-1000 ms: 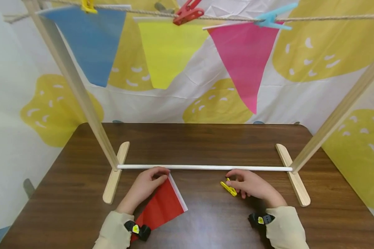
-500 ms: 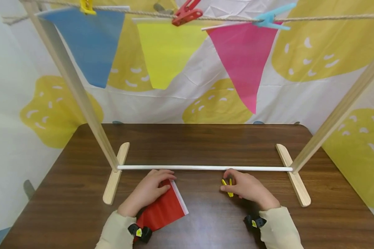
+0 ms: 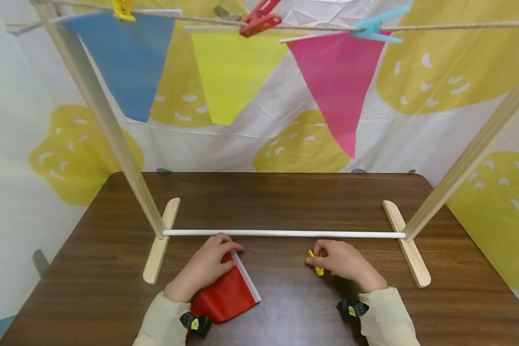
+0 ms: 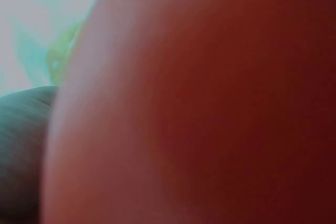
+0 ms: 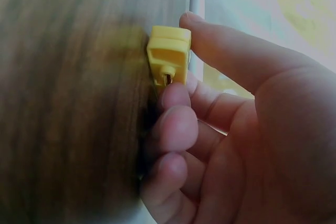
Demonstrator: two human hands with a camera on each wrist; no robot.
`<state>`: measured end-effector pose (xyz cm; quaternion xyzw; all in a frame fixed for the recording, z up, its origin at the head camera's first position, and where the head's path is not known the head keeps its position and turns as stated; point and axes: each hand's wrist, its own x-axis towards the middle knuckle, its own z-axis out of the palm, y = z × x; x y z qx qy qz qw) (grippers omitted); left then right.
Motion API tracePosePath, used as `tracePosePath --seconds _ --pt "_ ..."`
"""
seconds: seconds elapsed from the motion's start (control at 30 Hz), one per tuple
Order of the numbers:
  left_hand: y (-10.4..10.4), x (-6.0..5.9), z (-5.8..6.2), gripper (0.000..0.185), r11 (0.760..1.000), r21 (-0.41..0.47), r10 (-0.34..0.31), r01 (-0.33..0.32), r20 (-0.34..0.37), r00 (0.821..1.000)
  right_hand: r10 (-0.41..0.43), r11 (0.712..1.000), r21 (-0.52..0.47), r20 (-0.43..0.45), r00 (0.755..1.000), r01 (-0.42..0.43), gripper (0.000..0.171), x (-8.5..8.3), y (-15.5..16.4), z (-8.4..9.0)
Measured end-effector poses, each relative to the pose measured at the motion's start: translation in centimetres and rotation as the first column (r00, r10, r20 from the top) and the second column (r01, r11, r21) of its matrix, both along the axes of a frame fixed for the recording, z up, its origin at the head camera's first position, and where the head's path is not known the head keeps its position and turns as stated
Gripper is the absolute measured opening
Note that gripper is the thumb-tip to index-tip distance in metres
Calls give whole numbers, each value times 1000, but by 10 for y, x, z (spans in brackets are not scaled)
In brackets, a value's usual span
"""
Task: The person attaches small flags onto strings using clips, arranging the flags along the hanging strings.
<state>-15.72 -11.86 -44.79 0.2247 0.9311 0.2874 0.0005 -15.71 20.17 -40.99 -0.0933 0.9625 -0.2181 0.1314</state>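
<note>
At the table's front left, my left hand (image 3: 204,265) pinches a red pennant (image 3: 225,299) near the far end of its white top edge. The pennant bulges upward below that hand. Its blurred red surface (image 4: 231,103) fills most of the left wrist view. To the right, my right hand (image 3: 345,262) holds a yellow clothespin (image 3: 319,270) between thumb and fingers. In the right wrist view, the clothespin (image 5: 169,43) sits end-on at the fingertips, close to the tabletop, the other fingers curled below it.
A wooden frame with a white crossbar (image 3: 281,233) stands behind both hands. From its rope (image 3: 311,25) hang blue (image 3: 129,62), yellow (image 3: 238,72) and pink (image 3: 341,77) pennants, held by yellow, red (image 3: 261,21) and light blue (image 3: 376,25) clothespins.
My right hand has turned the yellow clothespin and shifted slightly left, gripping it more firmly. My left hand has shifted on the red pennant, which has gone from flat to bowed upward.
</note>
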Motion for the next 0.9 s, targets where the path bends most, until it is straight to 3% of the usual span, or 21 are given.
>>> tracePosePath --seconds 0.47,0.57,0.73,0.9 --pt "1 4 2 10 997 -4 82 -82 -1 997 6 999 -54 14 1000 -5 21 0 4 -2" --pt "1 3 2 9 996 -7 89 -89 -10 996 31 992 -124 41 999 -26 20 -1 8 -2" --pt "0 2 3 9 995 5 97 -97 23 995 98 957 -283 109 989 -64 20 -2 17 2" --pt "1 1 3 8 996 5 87 -88 28 996 131 942 -324 121 984 -85 20 -4 24 4"
